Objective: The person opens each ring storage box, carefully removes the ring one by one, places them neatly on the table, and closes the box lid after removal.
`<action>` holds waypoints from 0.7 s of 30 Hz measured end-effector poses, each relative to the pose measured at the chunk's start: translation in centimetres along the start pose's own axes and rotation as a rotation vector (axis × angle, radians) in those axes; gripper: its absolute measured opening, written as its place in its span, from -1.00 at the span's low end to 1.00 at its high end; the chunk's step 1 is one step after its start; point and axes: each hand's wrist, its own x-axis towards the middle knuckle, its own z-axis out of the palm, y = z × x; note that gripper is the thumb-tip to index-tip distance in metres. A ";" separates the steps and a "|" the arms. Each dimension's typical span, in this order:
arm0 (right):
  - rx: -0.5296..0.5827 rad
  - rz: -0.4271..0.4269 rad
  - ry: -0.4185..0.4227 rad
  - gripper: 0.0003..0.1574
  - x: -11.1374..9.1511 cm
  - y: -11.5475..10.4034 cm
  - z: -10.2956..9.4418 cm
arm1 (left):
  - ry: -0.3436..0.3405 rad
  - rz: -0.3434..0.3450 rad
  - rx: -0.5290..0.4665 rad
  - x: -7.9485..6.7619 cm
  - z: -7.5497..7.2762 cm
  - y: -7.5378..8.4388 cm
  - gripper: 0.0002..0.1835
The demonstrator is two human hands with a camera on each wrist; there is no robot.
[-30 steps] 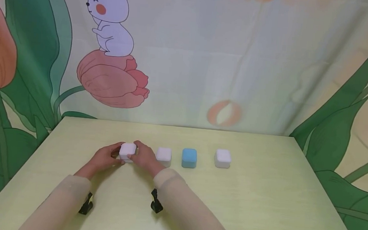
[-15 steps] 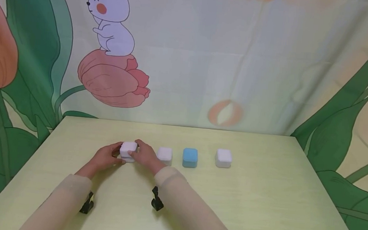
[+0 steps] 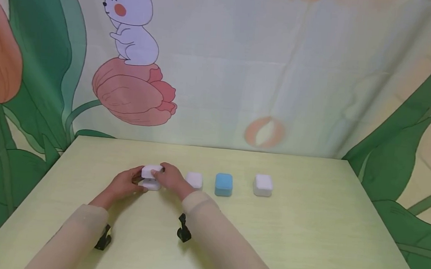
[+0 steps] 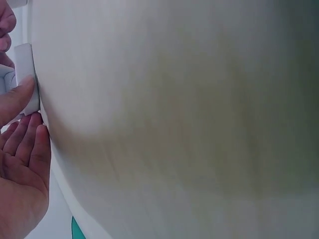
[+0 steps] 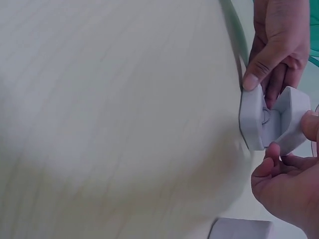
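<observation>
A small white ring box (image 3: pixel 151 185) stands at the left of the row in the head view, its lid (image 3: pixel 150 171) raised at a tilt. My left hand (image 3: pixel 123 184) grips the lower half, thumb at the front and fingers round the far side. With thumb and fingers my right hand (image 3: pixel 171 177) pinches the lid. In the right wrist view the box gapes between lower half (image 5: pixel 251 119) and lid (image 5: pixel 298 117), and a thin silvery ring (image 5: pixel 266 116) shows inside. The left wrist view has the box's lower half (image 4: pixel 25 57) at its left edge, under my left thumb.
Right of my right hand stands another white box (image 3: pixel 195 179), partly behind the wrist. Beyond it come a blue box (image 3: pixel 223 185) and a further white box (image 3: pixel 263 185). A printed curtain (image 3: pixel 211 88) hangs behind the pale table (image 3: pixel 305 241).
The lid has tilted up and away from the lower half under my right hand, which has risen slightly. My left hand keeps its place on the lower half.
</observation>
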 end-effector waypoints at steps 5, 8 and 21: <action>0.094 0.046 -0.004 -0.16 -0.2 -0.2 -0.2 | -0.017 -0.035 -0.011 0.2 0.2 -0.1 -0.15; 0.182 0.121 -0.024 -0.23 -1.8 -1.6 -0.9 | -0.026 -0.053 -0.009 0.3 0.4 -0.2 -0.14; 0.339 0.290 0.063 -0.29 -1.3 -2.8 -0.5 | -0.019 -0.058 -0.071 0.3 -0.2 -0.5 -0.14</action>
